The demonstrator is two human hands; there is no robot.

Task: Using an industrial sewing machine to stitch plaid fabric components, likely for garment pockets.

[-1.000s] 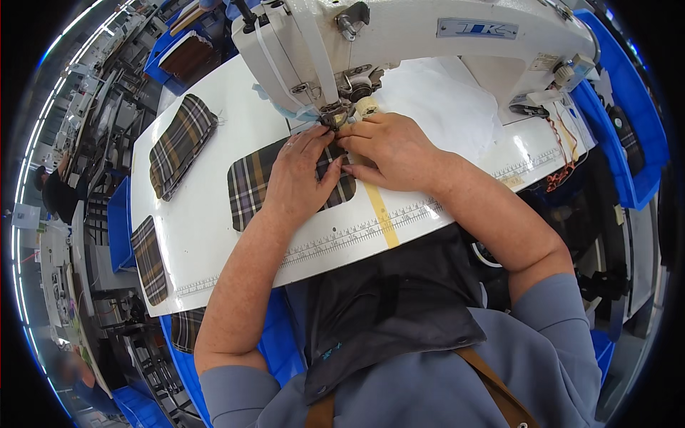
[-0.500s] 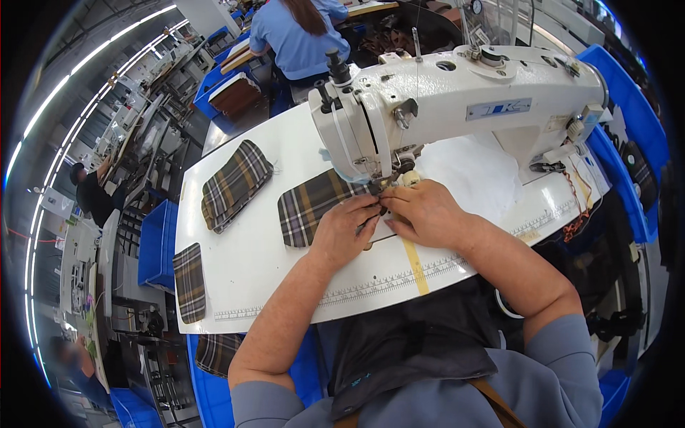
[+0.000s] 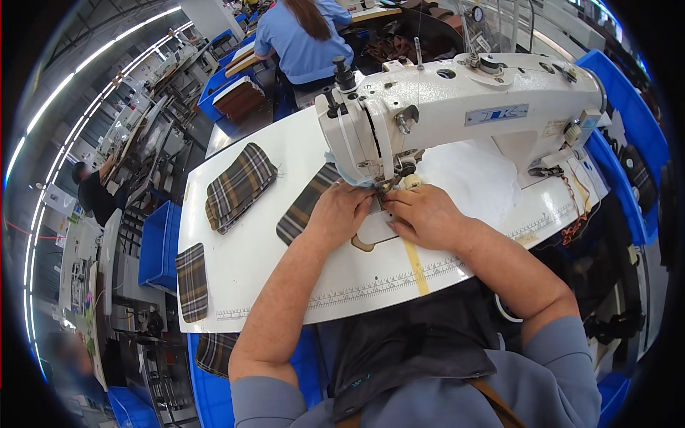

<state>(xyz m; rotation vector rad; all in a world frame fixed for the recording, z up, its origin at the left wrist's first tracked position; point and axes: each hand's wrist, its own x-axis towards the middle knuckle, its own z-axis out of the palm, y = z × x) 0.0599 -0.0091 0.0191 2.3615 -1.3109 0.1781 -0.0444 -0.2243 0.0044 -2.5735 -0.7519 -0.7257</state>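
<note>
At the white sewing machine's needle (image 3: 385,182), a plaid fabric piece (image 3: 300,217) reaches out to the left. My left hand (image 3: 338,210) lies on its inner part, fingers bent and bunched on the cloth just left of the presser foot. My right hand (image 3: 424,214) is beside the needle, fingertips drawn in close to it, thumb below over the metal plate; what they pinch is hidden. A stack of plaid pieces (image 3: 239,185) rests left on the white table (image 3: 257,271), with another piece (image 3: 191,282) at its edge. A white sheet (image 3: 474,182) lies right of the needle.
Blue bins stand right (image 3: 617,175), left (image 3: 157,242) and below the table (image 3: 310,367). A co-worker in blue (image 3: 303,46) sits beyond the machine; others (image 3: 100,196) work on the left. Tangled cords (image 3: 574,228) hang at the table's right.
The view has tilted up, showing more beyond the machine. The plaid piece under my left hand has turned and shifted inward, uncovering plate below; my left hand has moved up with it.
</note>
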